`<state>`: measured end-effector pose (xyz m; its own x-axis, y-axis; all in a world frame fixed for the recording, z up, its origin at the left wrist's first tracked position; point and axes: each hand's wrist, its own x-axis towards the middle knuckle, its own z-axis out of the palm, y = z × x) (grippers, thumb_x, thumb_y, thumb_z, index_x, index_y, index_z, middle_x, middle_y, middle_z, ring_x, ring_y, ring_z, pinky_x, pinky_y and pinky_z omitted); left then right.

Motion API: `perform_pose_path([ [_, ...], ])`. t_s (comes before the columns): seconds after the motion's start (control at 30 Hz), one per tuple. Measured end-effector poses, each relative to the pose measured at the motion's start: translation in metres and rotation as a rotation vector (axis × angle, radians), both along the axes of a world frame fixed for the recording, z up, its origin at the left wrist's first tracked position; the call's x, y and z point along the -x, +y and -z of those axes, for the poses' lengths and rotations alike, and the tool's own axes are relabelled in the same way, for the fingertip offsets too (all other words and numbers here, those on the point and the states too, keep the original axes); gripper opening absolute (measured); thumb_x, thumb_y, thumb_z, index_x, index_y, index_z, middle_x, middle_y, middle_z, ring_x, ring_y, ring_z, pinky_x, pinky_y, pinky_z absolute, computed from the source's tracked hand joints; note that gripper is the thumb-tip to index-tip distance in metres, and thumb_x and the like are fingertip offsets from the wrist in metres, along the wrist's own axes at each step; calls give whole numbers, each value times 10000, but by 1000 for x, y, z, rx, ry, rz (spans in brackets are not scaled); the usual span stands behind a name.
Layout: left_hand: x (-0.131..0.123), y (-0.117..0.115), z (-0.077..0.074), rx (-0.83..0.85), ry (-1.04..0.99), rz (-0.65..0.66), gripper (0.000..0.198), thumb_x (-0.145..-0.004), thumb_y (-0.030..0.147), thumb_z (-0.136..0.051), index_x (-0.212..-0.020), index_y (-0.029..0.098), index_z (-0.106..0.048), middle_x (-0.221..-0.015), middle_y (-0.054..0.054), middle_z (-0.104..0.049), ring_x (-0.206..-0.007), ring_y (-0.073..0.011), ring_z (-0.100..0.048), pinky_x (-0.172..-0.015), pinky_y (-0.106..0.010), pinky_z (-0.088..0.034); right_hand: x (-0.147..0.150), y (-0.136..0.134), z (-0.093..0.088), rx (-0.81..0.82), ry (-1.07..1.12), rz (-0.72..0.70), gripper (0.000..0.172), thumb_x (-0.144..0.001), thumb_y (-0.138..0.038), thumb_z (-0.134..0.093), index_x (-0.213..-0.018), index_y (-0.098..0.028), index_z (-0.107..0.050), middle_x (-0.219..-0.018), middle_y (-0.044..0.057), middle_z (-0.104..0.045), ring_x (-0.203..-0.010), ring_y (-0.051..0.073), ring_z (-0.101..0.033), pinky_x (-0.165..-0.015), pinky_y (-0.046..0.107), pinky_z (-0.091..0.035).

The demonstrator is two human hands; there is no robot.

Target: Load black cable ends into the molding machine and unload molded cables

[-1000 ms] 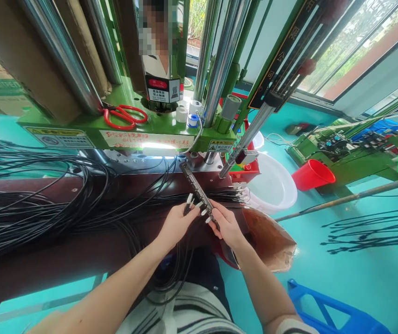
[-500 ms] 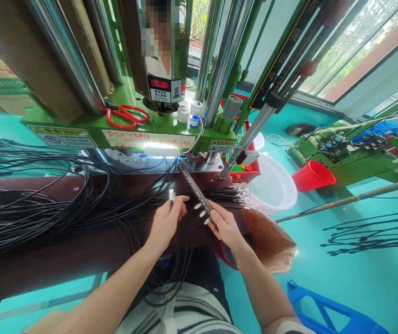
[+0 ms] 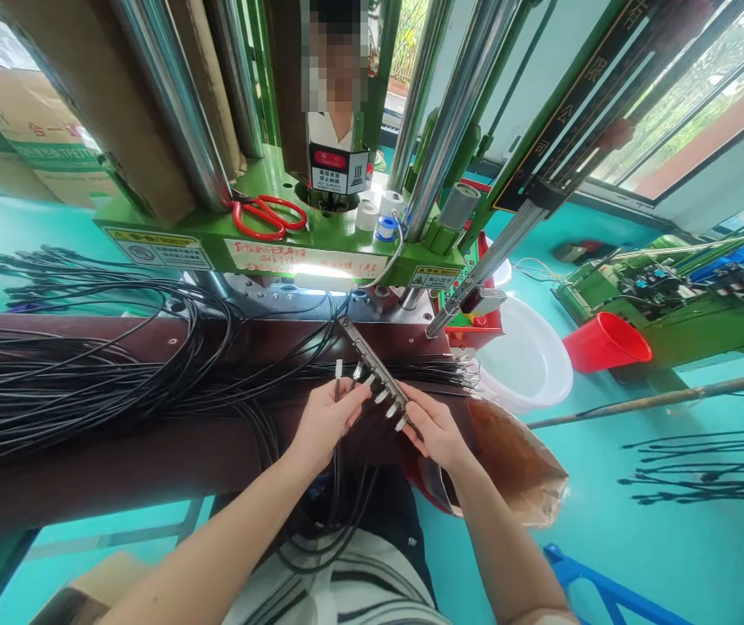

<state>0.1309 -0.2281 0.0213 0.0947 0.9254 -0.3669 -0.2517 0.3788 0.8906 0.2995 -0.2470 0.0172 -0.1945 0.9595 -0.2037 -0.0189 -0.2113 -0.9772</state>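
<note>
My right hand (image 3: 437,430) grips the lower end of a long dark metal bar (image 3: 372,358), held at a slant above the table. Several silver connectors (image 3: 381,397) stick out along the bar's lower-left side. My left hand (image 3: 325,424) is closed around a black cable whose pale metal connector end (image 3: 339,369) points up above the fingers. The left thumb and fingertips meet the bar's row of connectors; whether they pinch one there is hard to see. Black cable loops (image 3: 339,512) hang down over my lap.
A brown table (image 3: 117,469) carries bundles of black cables (image 3: 85,391). Behind it stands a green press (image 3: 215,247) with red-handled scissors (image 3: 271,217). At right are a white basin (image 3: 528,356), a brown paper bag (image 3: 521,469) and a red bucket (image 3: 606,341). A person stands beyond the press.
My left hand has come up to the bar, and its fingertips now meet the connectors there. More connectors show along the bar. The whole view has shifted slightly.
</note>
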Motion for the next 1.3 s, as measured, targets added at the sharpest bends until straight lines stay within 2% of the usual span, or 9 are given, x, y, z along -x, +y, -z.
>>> perform_pose_path([
  [0.2,3,3,0,34,-56,14,332,-621,441,-671,-633,137,-539,-350,91,-346,-316,-20,-254,-345,-167,-143,-2,0,4,-34,-8,-18,479,-809,-434,-534,-1214,-176,-535,-653,3,-524,-390,32,-328,-282,157,-229],
  [0.37,6,8,3,93,-164,85,314,-606,413,-689,-604,143,-529,-316,106,-300,-285,-13,-217,-332,-169,-125,-4,-3,10,-84,-85,-59,493,-849,-431,-475,-1268,-171,-483,-528,-44,-428,-381,42,-317,-308,162,-231],
  [0.57,1,6,5,-9,-73,-40,314,-619,406,-683,-605,137,-520,-338,98,-329,-313,-12,-234,-344,-162,-148,-4,-5,12,-194,-282,-93,473,-880,-398,-432,-1303,-187,-448,-500,-51,-407,-402,52,-344,-345,168,-278],
  [0.7,3,8,5,-74,-3,-125,327,-722,481,-559,-750,155,-538,-410,86,-388,-328,-30,-278,-334,-158,-180,1,-4,7,-79,-152,-32,489,-852,-422,-470,-1269,-167,-483,-554,-35,-431,-407,46,-332,-320,162,-242],
  [0.8,9,10,6,-116,-22,-208,303,-784,495,-466,-792,192,-479,-421,99,-374,-311,-34,-243,-317,-155,-163,1,-1,3,-8,-53,19,497,-817,-426,-524,-1234,-155,-512,-589,-27,-435,-426,47,-343,-303,151,-227],
  [0.87,13,10,7,-86,-58,-148,300,-775,480,-492,-728,185,-461,-393,106,-330,-303,-26,-210,-316,-154,-138,0,0,1,3,-37,24,492,-806,-423,-542,-1220,-158,-526,-569,-35,-415,-431,50,-344,-296,142,-227],
  [1.0,17,9,7,22,-105,24,318,-705,445,-602,-651,150,-495,-373,115,-266,-307,-3,-169,-330,-157,-99,-3,3,2,29,-40,-56,502,-805,-449,-538,-1223,-171,-527,-549,-40,-416,-409,43,-335,-287,134,-230],
  [1.17,17,11,7,53,-95,83,336,-689,452,-614,-612,149,-491,-362,114,-250,-304,-1,-164,-336,-168,-85,-5,4,6,22,-20,-65,494,-803,-452,-541,-1218,-183,-536,-567,-34,-432,-405,34,-324,-305,141,-228],
  [1.3,20,13,9,52,-105,124,336,-705,449,-597,-594,154,-480,-345,112,-246,-294,-5,-161,-339,-177,-80,-6,5,8,13,-24,-85,464,-802,-449,-543,-1204,-217,-553,-639,-11,-486,-436,31,-326,-358,159,-275],
])
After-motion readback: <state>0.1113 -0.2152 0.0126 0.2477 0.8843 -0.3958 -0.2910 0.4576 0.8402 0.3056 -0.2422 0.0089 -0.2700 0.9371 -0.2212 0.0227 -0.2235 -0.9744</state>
